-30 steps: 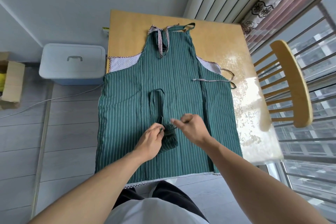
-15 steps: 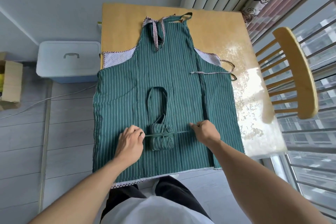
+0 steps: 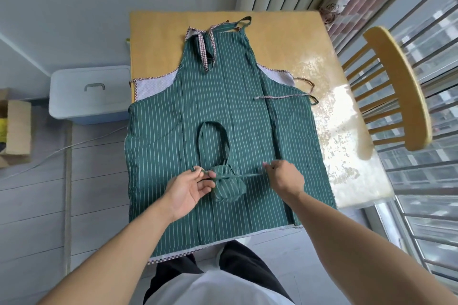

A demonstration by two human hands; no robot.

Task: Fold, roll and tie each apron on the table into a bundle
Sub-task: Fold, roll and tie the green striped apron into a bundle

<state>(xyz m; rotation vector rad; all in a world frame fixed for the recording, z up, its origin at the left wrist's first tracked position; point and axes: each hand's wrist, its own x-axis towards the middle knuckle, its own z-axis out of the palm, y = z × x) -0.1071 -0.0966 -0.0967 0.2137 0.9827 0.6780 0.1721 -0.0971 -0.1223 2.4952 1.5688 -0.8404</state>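
Head view looks down on a small rolled bundle [image 3: 229,187] of green pinstriped cloth lying between the two hands, on top of a flat green striped apron [image 3: 223,111] that covers most of the wooden table [image 3: 161,39]. The left hand [image 3: 189,190] sits just left of the bundle, thumb and forefinger pinched on one end of the waist tie [image 3: 241,176], the other fingers loosely curled; the right hand [image 3: 285,177], just right of the bundle, pinches the other end, so the tie runs taut across the bundle's upper part. Beyond the hands, the bundle's neck loop [image 3: 214,141] lies open on the flat apron. The cloth looks light, soft and limp (it dents where the tie crosses it), so the roll would likely spring loose if tension dropped; the narrow tie is best gripped close to its ends between fingertips, as it is now, while the bundle itself could be held around its middle. Thin fabric tape may slip, so a knot probably wants a firm pull from both sides. Under the flat apron, a pale dotted apron [image 3: 151,83] with checked trim peeks out beyond the left hand, with its checked strap [image 3: 282,97] lying beyond the right hand. A wooden chair [image 3: 394,86] stands off to the right, and a lidded plastic bin [image 3: 90,93] on the floor to the left.
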